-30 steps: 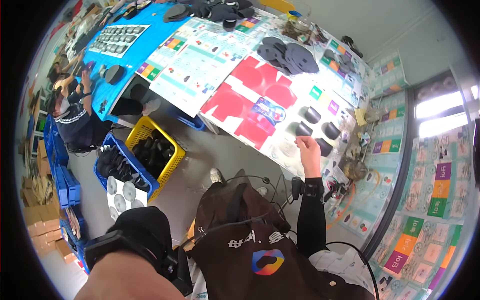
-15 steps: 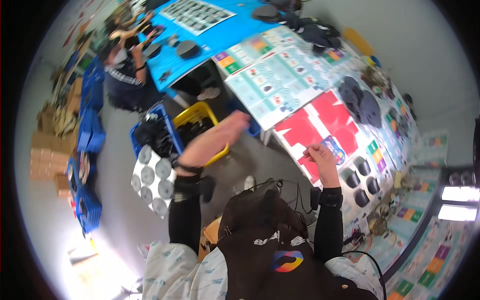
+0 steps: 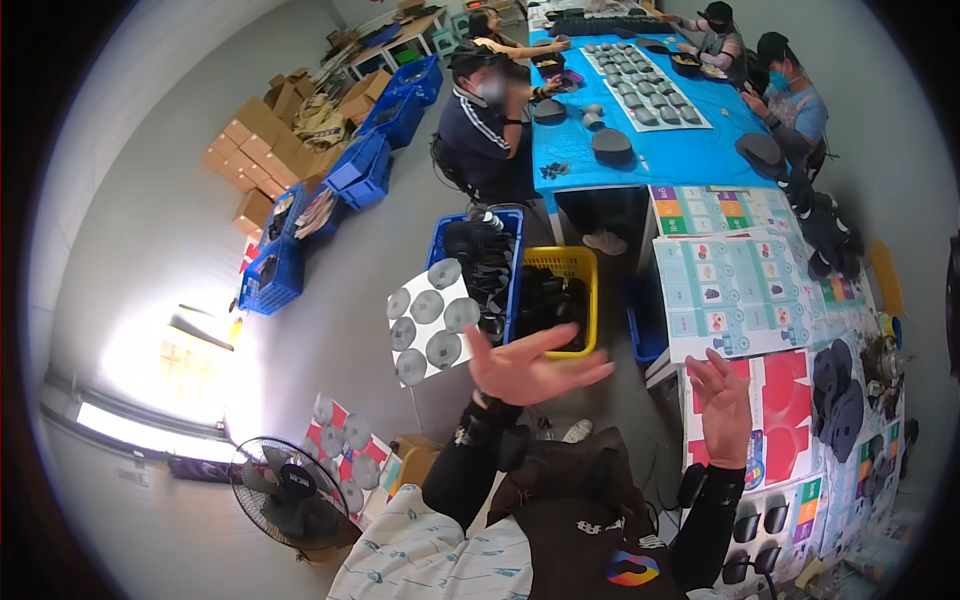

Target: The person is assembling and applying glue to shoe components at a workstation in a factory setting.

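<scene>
My left hand (image 3: 530, 367) is raised in mid-air with its fingers spread and nothing in it. Behind it stand a yellow basket (image 3: 592, 300) of dark pieces and a blue basket (image 3: 433, 245) packed with black items. Close to its wrist, a white sheet with round grey pieces (image 3: 443, 348) leans by the blue basket. My right hand (image 3: 724, 412) is held over the edge of the right-hand table, fingers stretched and apart, also holding nothing. A red-and-white printed sheet (image 3: 785, 400) lies beside it, and dark curved pieces (image 3: 775, 512) rest on a sheet nearer to me.
Ahead is a blue-covered table (image 3: 680, 165) with people seated around it. Printed sheets (image 3: 735, 290) and grey cap-like pieces (image 3: 838, 395) cover the right table. A fan (image 3: 290, 490) stands at lower left. Blue crates (image 3: 358, 170) and cardboard boxes (image 3: 250, 150) line the left wall.
The view has swung to the left, bringing the fan and more of the blue table into sight. My left hand has opened wide, and my right hand's curled fingers have straightened.
</scene>
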### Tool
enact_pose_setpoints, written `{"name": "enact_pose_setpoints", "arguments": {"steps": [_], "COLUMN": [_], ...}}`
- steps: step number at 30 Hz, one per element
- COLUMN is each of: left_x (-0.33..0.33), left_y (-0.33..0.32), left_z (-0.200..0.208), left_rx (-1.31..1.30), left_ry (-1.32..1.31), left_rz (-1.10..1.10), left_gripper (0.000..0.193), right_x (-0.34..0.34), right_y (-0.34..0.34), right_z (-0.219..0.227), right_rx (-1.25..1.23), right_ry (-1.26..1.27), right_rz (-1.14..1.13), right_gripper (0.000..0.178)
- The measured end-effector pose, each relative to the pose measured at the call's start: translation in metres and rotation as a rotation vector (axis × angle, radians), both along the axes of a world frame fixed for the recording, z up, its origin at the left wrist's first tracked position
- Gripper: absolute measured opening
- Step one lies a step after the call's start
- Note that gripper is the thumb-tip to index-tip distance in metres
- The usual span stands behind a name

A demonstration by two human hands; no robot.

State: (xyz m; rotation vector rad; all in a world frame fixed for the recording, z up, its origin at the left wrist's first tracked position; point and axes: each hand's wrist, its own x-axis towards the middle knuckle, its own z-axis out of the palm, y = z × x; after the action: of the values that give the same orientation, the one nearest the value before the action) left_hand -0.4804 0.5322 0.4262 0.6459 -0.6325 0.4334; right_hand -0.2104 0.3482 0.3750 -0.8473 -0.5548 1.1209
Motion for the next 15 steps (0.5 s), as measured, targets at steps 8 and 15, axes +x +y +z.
{"name": "enact_pose_setpoints", "arguments": {"steps": [8,15], "left_x": [-0.010,0.019], "left_y": [-0.016,-0.034], "left_z": [-0.036,-0.081], "left_rx": [0.703,0.658], "left_ry": [1.249,1.220], "left_rz": [0.749,0.458], "left_gripper": [0.047,0.059], "right_x": [-0.001,-0.035], "right_y": [0.007,0.040], "right_z": [-0.026,-0.023], "right_rx": [-0.260,-0.238], "right_ry": [-0.232,-0.879], "right_rz": [0.164,0.067], "right_gripper": [0.025,0.031]}}
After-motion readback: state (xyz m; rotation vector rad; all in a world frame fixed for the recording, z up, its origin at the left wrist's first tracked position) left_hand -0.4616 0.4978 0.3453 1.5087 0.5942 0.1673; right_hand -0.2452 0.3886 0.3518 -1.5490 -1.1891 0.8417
